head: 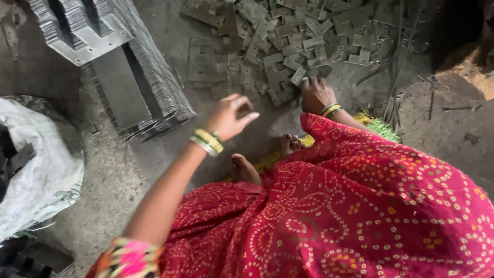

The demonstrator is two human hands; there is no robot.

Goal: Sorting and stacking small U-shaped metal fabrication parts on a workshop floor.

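My left hand [230,116] hovers above the grey floor with its fingers spread and nothing in it, between a stacked row of metal plates [149,87] and a loose pile. My right hand [315,95] reaches down onto the near edge of the loose pile of flat notched metal pieces [288,41]; its fingertips press on a piece, but whether they grip it is hidden. Both wrists wear green and yellow bangles. My bare feet [244,169] show under a red dotted garment [360,206].
A second bundle of stacked metal plates [77,25] lies at the top left. A white sack [41,164] sits at the left edge with dark parts beside it. Thin wires and scraps [396,77] litter the floor at the right.
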